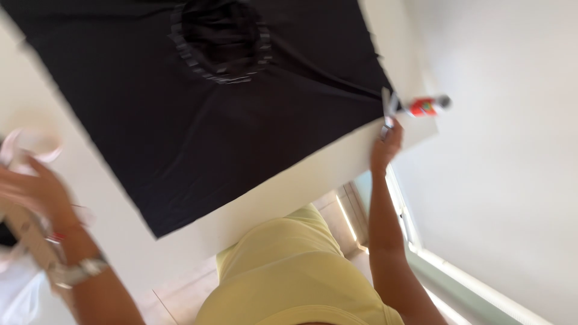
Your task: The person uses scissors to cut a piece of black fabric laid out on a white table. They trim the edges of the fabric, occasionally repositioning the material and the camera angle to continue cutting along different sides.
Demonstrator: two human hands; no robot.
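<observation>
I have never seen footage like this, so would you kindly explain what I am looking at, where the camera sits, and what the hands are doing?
There is no machine here: a person in a yellow top wears a camera on the head, looking down at their own arms. A black cloth with a round opening edged in grey lies spread on a white table. The right hand reaches the table's corner, at small scissors beside a red and white tube. The left hand, blurred, with a wristwatch, is near pale ribbon-like material; whether it grips anything is unclear.
</observation>
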